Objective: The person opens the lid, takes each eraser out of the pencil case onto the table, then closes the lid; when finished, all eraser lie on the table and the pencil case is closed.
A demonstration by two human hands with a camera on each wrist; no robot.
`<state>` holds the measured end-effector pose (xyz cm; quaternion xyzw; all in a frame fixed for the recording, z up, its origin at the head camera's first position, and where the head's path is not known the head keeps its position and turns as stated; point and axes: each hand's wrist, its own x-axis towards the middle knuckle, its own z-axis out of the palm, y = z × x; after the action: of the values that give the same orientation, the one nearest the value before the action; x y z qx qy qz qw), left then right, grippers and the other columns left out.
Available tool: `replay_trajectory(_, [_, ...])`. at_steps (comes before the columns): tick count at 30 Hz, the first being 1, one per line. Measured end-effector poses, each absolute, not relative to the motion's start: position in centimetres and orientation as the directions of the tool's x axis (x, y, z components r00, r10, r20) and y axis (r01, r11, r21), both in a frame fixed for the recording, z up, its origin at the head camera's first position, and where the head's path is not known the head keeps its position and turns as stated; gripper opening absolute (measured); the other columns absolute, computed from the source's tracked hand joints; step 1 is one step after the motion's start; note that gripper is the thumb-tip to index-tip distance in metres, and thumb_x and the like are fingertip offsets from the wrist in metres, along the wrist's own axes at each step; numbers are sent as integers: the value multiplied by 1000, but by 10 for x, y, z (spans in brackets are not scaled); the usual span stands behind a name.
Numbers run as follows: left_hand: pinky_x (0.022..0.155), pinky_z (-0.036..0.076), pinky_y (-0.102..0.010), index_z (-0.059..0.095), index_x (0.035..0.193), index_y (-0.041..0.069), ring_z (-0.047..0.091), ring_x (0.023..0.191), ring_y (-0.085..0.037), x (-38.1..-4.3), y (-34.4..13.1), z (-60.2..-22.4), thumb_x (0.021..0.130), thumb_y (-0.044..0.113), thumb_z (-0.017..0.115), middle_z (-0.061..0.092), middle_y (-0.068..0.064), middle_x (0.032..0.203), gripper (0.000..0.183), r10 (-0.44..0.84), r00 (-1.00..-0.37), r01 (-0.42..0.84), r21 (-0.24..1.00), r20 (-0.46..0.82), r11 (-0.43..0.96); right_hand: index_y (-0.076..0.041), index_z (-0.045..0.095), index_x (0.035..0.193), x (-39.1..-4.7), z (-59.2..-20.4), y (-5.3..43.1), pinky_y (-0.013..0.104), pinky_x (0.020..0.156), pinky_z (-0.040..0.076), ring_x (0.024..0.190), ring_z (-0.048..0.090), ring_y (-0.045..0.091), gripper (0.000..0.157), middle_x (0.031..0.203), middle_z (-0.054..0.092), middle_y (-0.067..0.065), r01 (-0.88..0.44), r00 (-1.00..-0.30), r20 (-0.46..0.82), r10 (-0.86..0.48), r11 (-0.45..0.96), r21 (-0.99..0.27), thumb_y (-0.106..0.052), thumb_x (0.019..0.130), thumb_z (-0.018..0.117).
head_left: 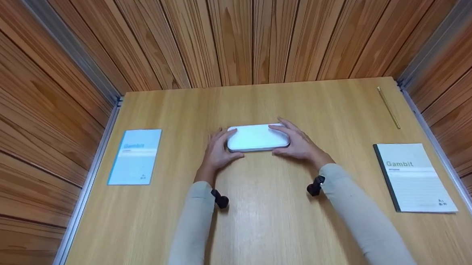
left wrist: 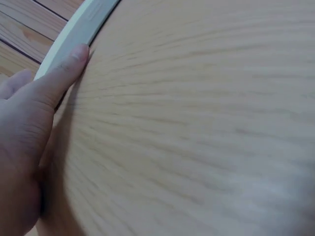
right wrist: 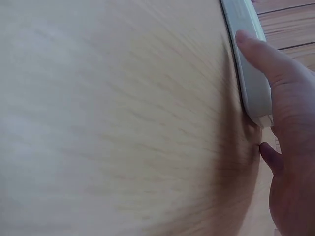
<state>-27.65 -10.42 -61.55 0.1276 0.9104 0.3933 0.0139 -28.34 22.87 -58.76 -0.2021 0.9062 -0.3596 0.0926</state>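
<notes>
A white, flat box with rounded corners (head_left: 257,138) lies at the middle of the table, its long side running left to right. At its left end my left hand (head_left: 218,150) grips it, thumb along the near side and fingers at the top and far edge. My right hand (head_left: 299,143) holds the right end likewise. In the left wrist view the thumb of the left hand (left wrist: 29,118) presses the box's side wall (left wrist: 83,29). The right wrist view has the thumb of the right hand (right wrist: 290,113) against the same wall (right wrist: 252,69). What the box contains is hidden.
A light-blue notebook (head_left: 135,158) lies on the left of the wooden table (head_left: 260,212). On the right lies a white notebook with a dark spine (head_left: 416,179), and beyond it a thin gold-coloured stick (head_left: 389,108). Wood-panelled walls (head_left: 231,36) close in the back and sides.
</notes>
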Motion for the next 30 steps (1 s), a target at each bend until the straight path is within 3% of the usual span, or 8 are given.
replay_trajectory(6, [145, 3, -66, 59, 164, 20, 29, 175, -44, -280, -105, -610, 91, 35, 96, 49, -16, 177, 84, 261, -963, 219, 755, 65, 618, -23, 58, 165, -285, -589, 234, 77, 138, 21, 175, 20, 51, 73, 189, 23, 19, -270, -911, -24, -411, 640, -720, -28, 99, 88])
replay_trajectory(10, [145, 5, -66, 62, 161, 18, 32, 173, -44, -279, -106, -612, 89, 32, 98, 55, -15, 173, 82, 249, -965, 224, 758, 84, 613, -25, 60, 164, -285, -590, 231, 76, 138, 22, 174, 23, 50, 71, 187, 28, 18, -256, -911, -35, -410, 632, -731, -29, 99, 89])
replay_trajectory(12, [144, 10, -67, 64, 158, 16, 39, 168, -43, -279, -108, -614, 87, 32, 99, 59, -16, 168, 81, 243, -963, 242, 754, 112, 611, -25, 61, 163, -284, -591, 229, 74, 138, 24, 173, 27, 49, 71, 184, 31, 18, -263, -910, -25, -415, 620, -739, -28, 98, 89])
replay_trajectory(15, [140, 26, -65, 65, 155, 15, 47, 159, -41, -278, -110, -618, 84, 35, 101, 62, -16, 162, 82, 230, -964, 249, 749, 133, 614, -21, 65, 160, -283, -592, 226, 74, 137, 26, 170, 32, 50, 68, 180, 36, 21, -286, -903, 2, -430, 599, -748, -25, 96, 91])
replay_trajectory(19, [131, 42, -58, 65, 155, 15, 50, 151, -36, -277, -111, -620, 81, 41, 103, 61, -15, 160, 87, 214, -969, 232, 749, 124, 620, -19, 70, 155, -281, -594, 224, 72, 137, 26, 168, 34, 49, 64, 177, 38, 22, -298, -897, 20, -441, 573, -764, -22, 95, 92])
replay_trajectory(25, [133, 41, -59, 63, 159, 19, 46, 154, -37, -276, -111, -617, 81, 46, 103, 56, -14, 164, 92, 222, -971, 210, 749, 85, 628, -23, 71, 154, -277, -597, 220, 73, 138, 24, 168, 32, 48, 63, 178, 37, 19, -276, -903, 9, -430, 564, -778, -25, 95, 92])
replay_trajectory(30, [141, 26, -64, 60, 163, 24, 38, 166, -40, -277, -109, -615, 83, 47, 101, 51, -13, 174, 93, 249, -967, 206, 754, 58, 624, -24, 70, 154, -277, -599, 219, 75, 138, 20, 170, 27, 49, 62, 181, 33, 19, -268, -902, 3, -431, 557, -786, -26, 96, 91])
